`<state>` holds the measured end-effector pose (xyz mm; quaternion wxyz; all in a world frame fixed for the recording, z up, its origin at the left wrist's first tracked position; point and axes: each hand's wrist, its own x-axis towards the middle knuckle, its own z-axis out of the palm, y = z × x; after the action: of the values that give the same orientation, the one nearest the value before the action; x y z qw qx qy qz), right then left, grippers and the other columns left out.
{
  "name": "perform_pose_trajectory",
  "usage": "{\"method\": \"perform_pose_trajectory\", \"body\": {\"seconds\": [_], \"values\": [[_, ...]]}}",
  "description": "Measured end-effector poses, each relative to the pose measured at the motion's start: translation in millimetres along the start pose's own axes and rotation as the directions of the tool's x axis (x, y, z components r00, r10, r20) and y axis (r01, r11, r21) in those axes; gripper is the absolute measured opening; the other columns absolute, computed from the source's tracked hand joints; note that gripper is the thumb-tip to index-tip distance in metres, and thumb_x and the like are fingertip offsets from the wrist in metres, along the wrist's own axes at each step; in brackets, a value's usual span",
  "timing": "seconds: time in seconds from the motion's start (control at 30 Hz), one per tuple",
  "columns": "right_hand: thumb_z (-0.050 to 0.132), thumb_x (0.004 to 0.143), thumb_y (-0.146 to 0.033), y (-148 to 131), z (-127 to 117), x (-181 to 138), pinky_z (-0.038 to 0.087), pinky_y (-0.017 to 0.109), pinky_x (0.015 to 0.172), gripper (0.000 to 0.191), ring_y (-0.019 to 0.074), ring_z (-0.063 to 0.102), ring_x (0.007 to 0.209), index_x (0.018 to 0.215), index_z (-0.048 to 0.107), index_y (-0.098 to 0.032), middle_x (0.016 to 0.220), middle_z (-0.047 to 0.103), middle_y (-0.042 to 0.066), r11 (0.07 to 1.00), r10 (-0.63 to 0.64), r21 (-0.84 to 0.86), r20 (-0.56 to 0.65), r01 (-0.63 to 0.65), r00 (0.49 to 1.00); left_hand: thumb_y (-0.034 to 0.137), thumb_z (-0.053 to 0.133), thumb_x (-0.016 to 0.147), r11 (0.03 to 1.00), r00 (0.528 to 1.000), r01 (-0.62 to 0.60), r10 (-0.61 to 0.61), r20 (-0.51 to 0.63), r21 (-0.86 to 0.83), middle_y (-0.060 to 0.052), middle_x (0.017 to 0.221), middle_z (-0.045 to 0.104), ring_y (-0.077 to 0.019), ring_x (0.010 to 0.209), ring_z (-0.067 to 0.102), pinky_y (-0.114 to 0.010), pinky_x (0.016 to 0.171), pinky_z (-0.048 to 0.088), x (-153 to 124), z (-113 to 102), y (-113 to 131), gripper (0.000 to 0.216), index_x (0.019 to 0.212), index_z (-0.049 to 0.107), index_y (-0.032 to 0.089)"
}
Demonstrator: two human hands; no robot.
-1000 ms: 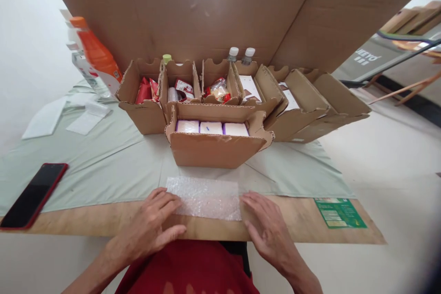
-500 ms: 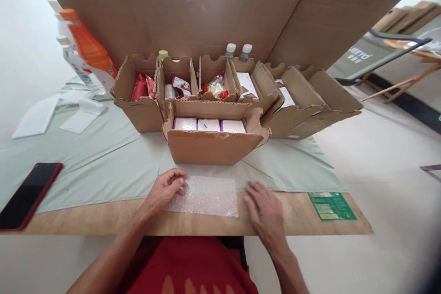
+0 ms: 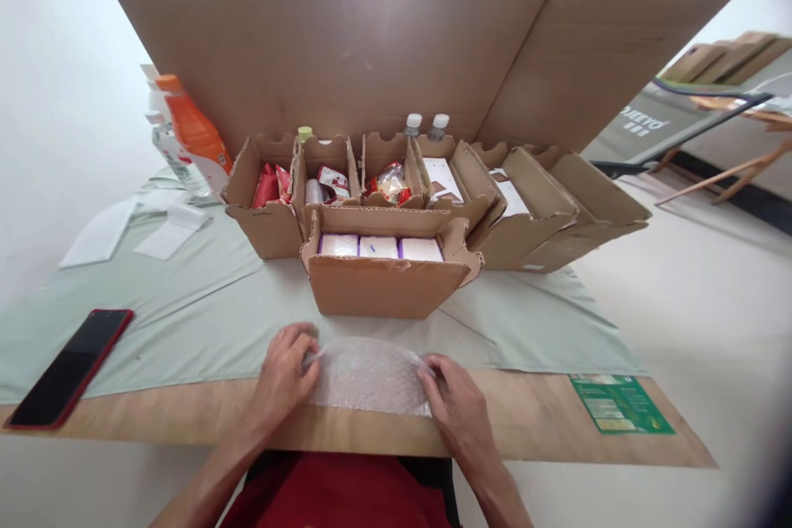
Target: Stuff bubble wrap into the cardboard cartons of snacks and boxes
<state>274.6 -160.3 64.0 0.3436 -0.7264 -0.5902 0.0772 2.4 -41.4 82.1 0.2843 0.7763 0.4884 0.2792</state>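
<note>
A clear sheet of bubble wrap (image 3: 370,375) arches up off the wooden table edge (image 3: 186,408) in front of me. My left hand (image 3: 283,375) pinches its left end and my right hand (image 3: 454,406) grips its right end, both closed on it. Just beyond stands an open cardboard box (image 3: 387,285) holding three white packets with purple edges (image 3: 379,247).
Behind it is a row of open cardboard boxes (image 3: 266,223) with red snack packets, bottles and papers, backed by a tall cardboard sheet (image 3: 371,49). An orange bottle (image 3: 193,129) stands at the left. A red phone (image 3: 68,367) lies at the left, a green card (image 3: 620,403) at the right.
Both hands have moved in to the ends of the bubble wrap and taken hold of it; the sheet, flat before, now bulges upward. The camera has tilted up.
</note>
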Motion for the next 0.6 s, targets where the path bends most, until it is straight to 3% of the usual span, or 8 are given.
{"method": "perform_pose_trajectory", "body": {"seconds": [0.07, 0.1, 0.2, 0.27, 0.33, 0.4, 0.5, 0.6], "values": [[0.054, 0.099, -0.040, -6.1, -18.0, -2.6, 0.055, 0.027, 0.055, 0.025, 0.0167, 0.065, 0.056, 0.111, 0.067, -0.022, 0.068, 0.067, 0.000, 0.983, 0.058, 0.174, 0.054, -0.067, 0.997, 0.027, 0.059, 0.086, 0.990, 0.997, 0.065, -0.060, 0.050, -0.125, -0.002, 0.075, 0.068, -0.0206, 0.071, 0.067, -0.032, 0.067, 0.056, -7.1, -16.3, 15.0, 0.008, 0.086, 0.066, 0.023], [0.057, 0.098, -0.042, -11.6, -30.2, -1.3, 0.053, 0.025, 0.051, 0.030, 0.0151, 0.062, 0.052, 0.118, 0.066, -0.022, 0.065, 0.064, -0.002, 0.965, 0.067, 0.250, 0.071, -0.082, 0.995, 0.031, 0.061, 0.088, 0.972, 0.993, 0.101, -0.085, 0.082, -0.212, 0.001, 0.069, 0.065, -0.0173, 0.062, 0.063, -0.027, 0.059, 0.053, -9.5, -28.7, 23.0, 0.013, 0.096, 0.068, 0.023], [0.066, 0.094, -0.045, -38.3, -77.1, 19.4, 0.056, 0.023, 0.053, 0.042, 0.0146, 0.065, 0.058, 0.129, 0.064, -0.024, 0.071, 0.067, -0.001, 0.914, 0.064, 0.401, -0.014, -0.053, 0.998, 0.039, 0.071, 0.088, 0.853, 0.989, 0.130, -0.074, 0.129, -0.506, 0.001, 0.076, 0.069, -0.0162, 0.064, 0.065, -0.025, 0.059, 0.054, -3.4, -75.9, 50.4, 0.045, 0.131, 0.064, 0.029], [0.072, 0.090, -0.043, -59.9, -110.2, 50.1, 0.057, 0.024, 0.055, 0.044, 0.0146, 0.065, 0.061, 0.129, 0.066, -0.025, 0.077, 0.068, 0.000, 0.906, 0.062, 0.423, -0.120, -0.006, 0.991, 0.038, 0.074, 0.087, 0.827, 0.999, 0.010, 0.020, 0.047, -0.562, 0.000, 0.080, 0.072, -0.0168, 0.066, 0.066, -0.026, 0.061, 0.056, 17.8, -106.8, 72.6, 0.045, 0.130, 0.067, 0.030], [0.076, 0.087, -0.039, -76.5, -136.9, 92.2, 0.055, 0.024, 0.055, 0.043, 0.0134, 0.062, 0.061, 0.126, 0.068, -0.025, 0.074, 0.065, -0.001, 0.919, 0.018, 0.390, -0.171, 0.051, 0.985, 0.035, 0.073, 0.087, 0.861, 0.987, -0.160, 0.140, -0.077, -0.483, -0.001, 0.085, 0.073, -0.0170, 0.070, 0.066, -0.025, 0.063, 0.055, 52.6, -128.8, 96.1, 0.028, 0.114, 0.075, 0.028], [0.074, 0.087, -0.036, -83.5, -152.4, 139.0, 0.051, 0.024, 0.053, 0.040, 0.0131, 0.060, 0.060, 0.124, 0.068, -0.023, 0.071, 0.063, -0.003, 0.928, -0.048, 0.362, -0.101, 0.082, 0.994, 0.032, 0.067, 0.089, 0.906, 0.961, -0.275, 0.253, -0.108, -0.321, -0.002, 0.087, 0.073, -0.0169, 0.075, 0.065, -0.025, 0.064, 0.052, 94.4, -138.1, 115.8, 0.017, 0.097, 0.079, 0.024], [0.067, 0.086, -0.028, -79.5, -154.6, 199.2, 0.042, 0.022, 0.048, 0.029, 0.0114, 0.054, 0.053, 0.112, 0.069, -0.018, 0.061, 0.056, -0.006, 0.971, -0.114, 0.224, 0.110, 0.087, 0.987, 0.024, 0.055, 0.085, 0.968, 0.970, -0.226, 0.233, 0.062, -0.108, 0.001, 0.063, 0.062, -0.0118, 0.054, 0.052, -0.022, 0.050, 0.038, 151.4, -130.3, 127.4, 0.024, 0.086, 0.078, 0.020], [0.066, 0.081, -0.018, -76.0, -141.4, 230.8, 0.040, 0.021, 0.052, 0.015, 0.0119, 0.057, 0.057, 0.097, 0.070, -0.018, 0.063, 0.061, -0.005, 0.955, -0.105, -0.238, 0.294, 0.179, 0.950, 0.017, 0.054, 0.073, 0.973, 0.946, -0.221, 0.197, 0.255, 0.067, 0.004, 0.054, 0.060, -0.0111, 0.046, 0.046, -0.022, 0.048, 0.031, 185.6, -110.1, 118.9, 0.026, 0.080, 0.079, 0.021]]}}
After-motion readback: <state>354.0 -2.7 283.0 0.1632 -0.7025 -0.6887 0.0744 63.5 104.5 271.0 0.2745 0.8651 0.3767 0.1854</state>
